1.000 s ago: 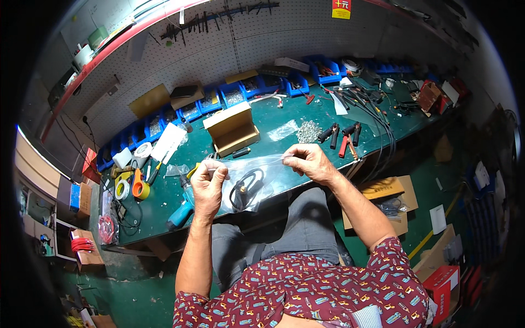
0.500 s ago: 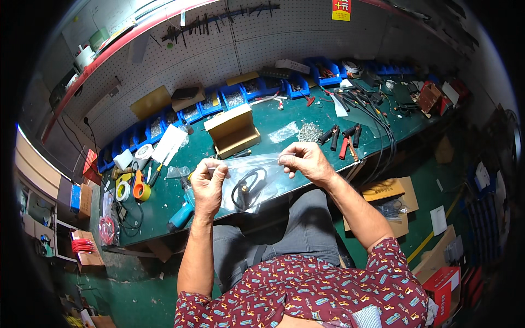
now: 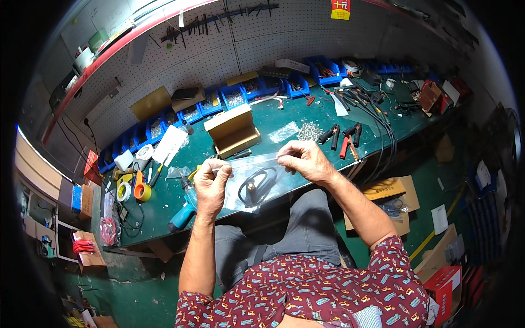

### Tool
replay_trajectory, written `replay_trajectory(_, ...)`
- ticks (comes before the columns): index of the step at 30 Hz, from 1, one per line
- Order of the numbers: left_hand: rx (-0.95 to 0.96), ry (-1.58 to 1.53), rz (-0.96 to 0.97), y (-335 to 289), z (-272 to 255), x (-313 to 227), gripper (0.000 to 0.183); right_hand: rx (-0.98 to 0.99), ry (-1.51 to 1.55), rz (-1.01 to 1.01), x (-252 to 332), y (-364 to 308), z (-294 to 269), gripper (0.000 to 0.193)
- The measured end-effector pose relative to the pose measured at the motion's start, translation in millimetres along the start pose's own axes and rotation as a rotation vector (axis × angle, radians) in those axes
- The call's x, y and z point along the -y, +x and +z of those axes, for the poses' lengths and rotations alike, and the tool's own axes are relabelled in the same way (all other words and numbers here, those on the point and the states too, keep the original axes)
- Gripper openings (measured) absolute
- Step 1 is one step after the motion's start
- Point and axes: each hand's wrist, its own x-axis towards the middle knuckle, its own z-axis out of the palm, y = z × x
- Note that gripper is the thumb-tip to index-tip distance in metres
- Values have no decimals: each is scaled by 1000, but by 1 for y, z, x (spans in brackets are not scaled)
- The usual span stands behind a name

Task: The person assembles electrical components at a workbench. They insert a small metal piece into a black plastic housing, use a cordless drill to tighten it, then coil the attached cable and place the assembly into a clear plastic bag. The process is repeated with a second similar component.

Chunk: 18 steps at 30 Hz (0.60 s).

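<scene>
A clear plastic bag [image 3: 281, 186] hangs between my two hands over the bench's front edge. Inside it lies a coiled black cable [image 3: 241, 191] with a brass-coloured end. My left hand [image 3: 211, 186] pinches the bag's upper left corner between thumb and fingers. At the upper right corner, my right hand [image 3: 307, 161] pinches the bag's top edge the same way. Just beyond the bag stands an open cardboard box [image 3: 234, 136], with a black-handled piece lying in front of it. A teal power drill [image 3: 183, 215] rests beside my left hand.
Blue parts bins [image 3: 235, 99] line the back of the green bench [image 3: 273, 120]. Black and red clamps [image 3: 344, 146] lie to the right near a pile of small metal parts [image 3: 310, 132]. Tape rolls [image 3: 142, 191] sit at left. Black cables [image 3: 385, 128] droop over the front edge.
The coiled cable has shifted slightly to the right inside the bag, and its brass end has turned. Both hands keep their pinch on the bag, nearly in place.
</scene>
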Motion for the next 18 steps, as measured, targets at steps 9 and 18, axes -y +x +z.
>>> replay_trajectory(9, 53, 10, -8, 2, 6, 7, 14, 114, -69, 240, 38, -6, -6, 38)
replay_trajectory(18, 55, 45, -54, 0, -1, 9, 12, 156, -31, 152, 4, 10, 8, 23)
